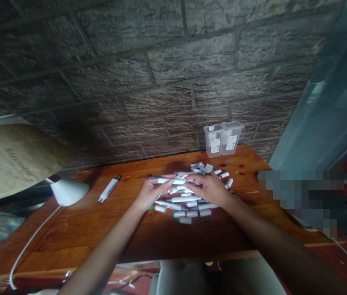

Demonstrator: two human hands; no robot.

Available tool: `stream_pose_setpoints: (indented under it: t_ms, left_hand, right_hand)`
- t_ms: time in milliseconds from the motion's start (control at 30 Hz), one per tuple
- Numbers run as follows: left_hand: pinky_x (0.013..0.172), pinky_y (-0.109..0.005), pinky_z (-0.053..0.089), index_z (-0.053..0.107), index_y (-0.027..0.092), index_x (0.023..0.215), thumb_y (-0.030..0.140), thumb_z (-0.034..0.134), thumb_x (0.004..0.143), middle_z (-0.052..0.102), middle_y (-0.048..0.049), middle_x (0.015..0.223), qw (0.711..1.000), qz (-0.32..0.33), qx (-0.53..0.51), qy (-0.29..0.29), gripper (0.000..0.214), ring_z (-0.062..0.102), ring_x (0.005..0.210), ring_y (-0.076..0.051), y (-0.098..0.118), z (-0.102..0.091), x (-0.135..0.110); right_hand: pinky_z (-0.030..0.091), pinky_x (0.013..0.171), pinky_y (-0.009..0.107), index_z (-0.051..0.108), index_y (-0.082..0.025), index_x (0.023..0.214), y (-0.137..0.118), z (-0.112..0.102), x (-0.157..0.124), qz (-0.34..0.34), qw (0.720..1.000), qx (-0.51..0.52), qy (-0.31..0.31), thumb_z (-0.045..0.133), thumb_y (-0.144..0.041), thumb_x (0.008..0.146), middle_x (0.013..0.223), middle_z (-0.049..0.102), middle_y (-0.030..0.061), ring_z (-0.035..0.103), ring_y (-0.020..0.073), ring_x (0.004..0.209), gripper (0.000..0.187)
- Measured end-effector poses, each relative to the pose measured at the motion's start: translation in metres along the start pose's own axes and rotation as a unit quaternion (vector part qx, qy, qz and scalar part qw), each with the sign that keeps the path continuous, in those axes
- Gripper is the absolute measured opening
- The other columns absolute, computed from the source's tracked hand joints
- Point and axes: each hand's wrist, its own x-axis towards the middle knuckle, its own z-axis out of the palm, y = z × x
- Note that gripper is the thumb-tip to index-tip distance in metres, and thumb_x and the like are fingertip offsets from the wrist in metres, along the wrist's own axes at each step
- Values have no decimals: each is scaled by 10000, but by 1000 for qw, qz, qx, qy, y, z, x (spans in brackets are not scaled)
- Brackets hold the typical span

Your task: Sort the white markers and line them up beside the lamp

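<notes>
A pile of white marker pens (188, 196) with coloured ends lies on the wooden table (100, 229). My left hand (150, 194) and my right hand (210, 188) hold one white marker (169, 180) level between them above the pile. The left fingers pinch its left part. The right fingers close on its right end.
Two clear plastic boxes (222, 139) with labels stand at the back of the table against the brick wall. A pair of markers (109, 189) lies apart to the left. A white lamp head (69, 191) with its cable sits at the left. A brown cardboard box (10, 159) is beyond it.
</notes>
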Motion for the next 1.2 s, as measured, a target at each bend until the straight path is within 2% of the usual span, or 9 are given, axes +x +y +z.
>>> stream_pose_setpoints:
  t_ms: [233,467,733,800,900,967,1067,1133,1200]
  left_hand:
    - [560,-223,384,743,130,1047,397,769,716,626,-12,598,1000,-3,18,-15,426,497,556,-104,2,-1,0]
    - [534,-199,350,697,158,1122,331,792,708,555,30,581,997,6,-75,-34,459,444,532,-68,-4,0,2]
    - [642,-234,450,687,155,902,415,772,710,688,-54,865,989,-3,-130,76,334,571,704,-123,5,-2,11]
    - [613,-221,424,664,156,847,458,745,723,666,-26,763,990,18,-84,110,336,548,642,-109,10,-13,11]
    - [615,-228,402,644,154,771,514,661,775,623,-11,679,978,62,113,162,361,522,611,-116,14,-42,7]
    - [665,-252,414,658,161,774,510,587,827,645,-35,714,938,52,302,164,360,568,671,-151,14,-66,3]
    - [740,-299,426,703,202,851,484,526,862,700,-82,821,803,-77,565,175,333,644,825,-233,11,-95,-2]
    - [749,-340,442,714,215,933,496,512,858,713,-125,926,719,-177,640,206,355,656,908,-291,7,-106,-5]
    - [750,-374,456,712,206,1003,521,501,854,704,-162,1006,679,-247,654,224,408,656,939,-323,3,-111,-7]
  right_hand:
    - [343,545,251,754,-274,928,-3,1,2,-18,997,-70,18,603,-445,877,616,701,-12,573,128,519,234]
    - [352,563,245,753,-279,950,-3,4,1,-18,999,-43,15,573,-450,898,696,725,-9,618,130,591,254]
    - [373,572,252,733,-250,1013,-3,1,1,1,1000,-25,8,573,-511,881,664,704,5,606,143,580,334]
    - [386,564,261,733,-246,1013,-2,-3,0,9,1000,-14,15,558,-522,885,652,703,11,608,152,569,351]
    - [422,581,278,735,-256,999,1,-7,-3,17,1000,0,22,554,-503,889,707,731,21,639,172,601,325]
    - [442,589,283,736,-258,984,4,-6,-3,14,1000,10,15,553,-483,892,803,754,28,656,174,625,305]
    - [454,598,278,738,-265,961,5,-4,-3,10,1000,14,0,549,-467,895,800,755,13,665,170,626,284]
    - [457,602,279,740,-266,949,4,-3,-4,5,1000,11,-14,539,-468,900,791,753,14,666,171,625,289]
    - [453,595,280,741,-264,937,3,-4,-4,4,1000,10,-26,526,-473,906,792,752,19,662,172,622,301]
